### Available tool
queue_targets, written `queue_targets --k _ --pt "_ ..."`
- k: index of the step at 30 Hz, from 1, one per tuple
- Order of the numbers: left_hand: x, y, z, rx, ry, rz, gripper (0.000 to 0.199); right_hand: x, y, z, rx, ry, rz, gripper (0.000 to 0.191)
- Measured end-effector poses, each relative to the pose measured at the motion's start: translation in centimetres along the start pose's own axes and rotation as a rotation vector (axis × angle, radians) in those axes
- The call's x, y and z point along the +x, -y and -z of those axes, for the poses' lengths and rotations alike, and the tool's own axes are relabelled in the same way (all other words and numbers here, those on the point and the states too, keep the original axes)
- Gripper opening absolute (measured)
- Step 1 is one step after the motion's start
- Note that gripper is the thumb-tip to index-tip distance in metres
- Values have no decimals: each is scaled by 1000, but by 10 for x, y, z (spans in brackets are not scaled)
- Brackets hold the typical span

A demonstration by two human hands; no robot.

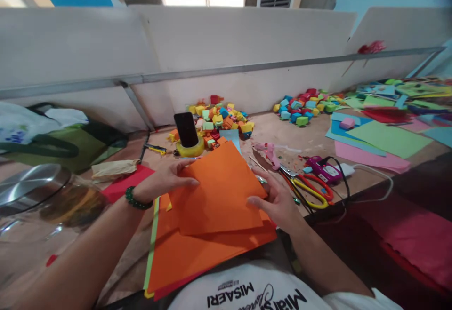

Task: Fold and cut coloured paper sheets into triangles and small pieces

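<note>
The person's left hand (176, 178) and right hand (277, 199) pinch an orange paper (219, 187) between thumbs and fingers, over larger orange sheets (205, 253). Leftward, a steel-lidded clear jar (72, 202) holds something brownish. Behind stands a green bag (95, 141); farther, small coloured blocks (217, 118) lie heaped.

We have a sheet (219, 192) between our left hand (171, 178) and right hand (278, 202), over a stack of paper (201, 256) at the near edge of the table (263, 129). Beyond our left hand, a phone (186, 129) stands at a roll of tape (191, 149), with a pile of cubes (219, 117) behind. To our right lie scissors (310, 192), with a glue gun (269, 155) further back; a second pile (304, 107) sits near the partition (247, 37), left of loose sheets (391, 138). At our far left, a jar (67, 202) stands before a bag (67, 152).
</note>
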State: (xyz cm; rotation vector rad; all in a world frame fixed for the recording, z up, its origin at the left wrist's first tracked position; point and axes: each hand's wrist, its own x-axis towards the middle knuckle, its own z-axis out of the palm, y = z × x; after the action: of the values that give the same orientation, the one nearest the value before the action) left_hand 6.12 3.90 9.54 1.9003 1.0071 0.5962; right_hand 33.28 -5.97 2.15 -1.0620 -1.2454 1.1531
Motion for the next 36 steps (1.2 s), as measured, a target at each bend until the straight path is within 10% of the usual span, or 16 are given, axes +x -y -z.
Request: queue_targets --k 7,9,17,26,36 --pt "5 39 2 481 -170 169 65 -18 -21 -6 -284 -147 7 81" --pt "-5 41 -18 631 -222 76 61 -23 -26 -8 -288 -157 -15 77" --pt "-58 -5 -133 927 238 -145 16 -46 -48 -8 -252 -118 -73 52" --pt "-53 17 -104 478 85 49 25 -37 -14 21 -915 218 286 38" --pt "-7 26 -91 465 71 79 28 -17 -10 26 -1113 228 68 19"
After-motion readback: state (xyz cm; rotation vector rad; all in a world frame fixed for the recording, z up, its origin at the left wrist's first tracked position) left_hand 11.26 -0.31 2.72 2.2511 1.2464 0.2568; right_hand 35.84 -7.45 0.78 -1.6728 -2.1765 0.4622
